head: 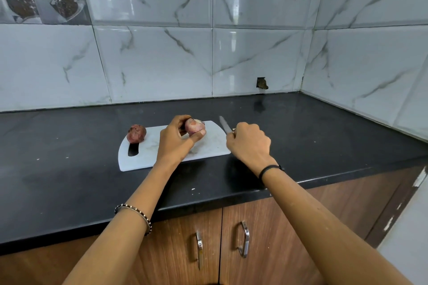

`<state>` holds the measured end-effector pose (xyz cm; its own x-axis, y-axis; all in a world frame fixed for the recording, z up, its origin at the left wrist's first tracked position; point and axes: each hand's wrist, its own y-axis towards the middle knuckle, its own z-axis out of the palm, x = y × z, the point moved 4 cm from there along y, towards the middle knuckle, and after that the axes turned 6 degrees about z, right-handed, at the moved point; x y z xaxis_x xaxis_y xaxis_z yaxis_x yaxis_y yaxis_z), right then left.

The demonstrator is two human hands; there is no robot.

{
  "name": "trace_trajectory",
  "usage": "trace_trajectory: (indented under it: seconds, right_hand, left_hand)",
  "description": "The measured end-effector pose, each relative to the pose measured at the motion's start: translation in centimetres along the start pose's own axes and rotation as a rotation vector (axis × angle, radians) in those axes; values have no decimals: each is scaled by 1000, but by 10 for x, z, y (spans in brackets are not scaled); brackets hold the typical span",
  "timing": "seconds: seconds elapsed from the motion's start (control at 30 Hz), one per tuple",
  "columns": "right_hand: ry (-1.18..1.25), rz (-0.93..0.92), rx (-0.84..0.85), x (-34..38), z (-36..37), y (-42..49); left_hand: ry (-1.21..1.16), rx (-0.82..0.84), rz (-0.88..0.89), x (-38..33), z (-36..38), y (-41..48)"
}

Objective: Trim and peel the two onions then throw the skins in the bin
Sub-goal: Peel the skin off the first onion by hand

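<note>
A white cutting board [208, 146] lies on the black counter. One red onion [136, 133] sits on the board's left end, above the handle slot. My left hand [176, 140] grips a second red onion [194, 126] over the middle of the board, thumb and fingers curled round it. My right hand [249, 143] holds a knife [224, 124] by its handle just off the board's right edge, the blade pointing up and away to the left. No bin is in view.
The black counter [324, 136] runs to a tiled wall behind and on the right, meeting in a corner. A small hole [262, 83] is in the back wall tile. Wooden cabinet doors with metal handles [244, 239] lie below the counter edge.
</note>
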<state>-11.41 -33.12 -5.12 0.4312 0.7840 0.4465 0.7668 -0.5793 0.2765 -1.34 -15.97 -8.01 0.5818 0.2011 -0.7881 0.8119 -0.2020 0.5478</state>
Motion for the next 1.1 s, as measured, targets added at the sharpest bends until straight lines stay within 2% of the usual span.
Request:
trace_trajectory:
  seconds: [0.13,0.27,0.53,0.67,0.87,0.97,1.1]
  right_hand:
    - [217,-6,158,22,22,-2]
    - [313,16,238,35,45,-2]
    - [437,-43,247,27,51,6]
    - [487,-82,184,10,36,13]
    - [652,-29,40,-28,11,43]
    - [778,18,70,-50,10,62]
    - [891,-6,131,-67,9,77]
  left_hand:
    - [-45,-49,42,-4,-2,-2]
    - [-81,-95,51,-5,-4,-2]
    - [-76,-85,46,-3,3,0]
    - [-107,-74,52,-10,14,4]
    - [-212,57,69,-30,51,17]
    - [-164,189,106,-36,76,24]
    - [-117,288,106,-33,97,35]
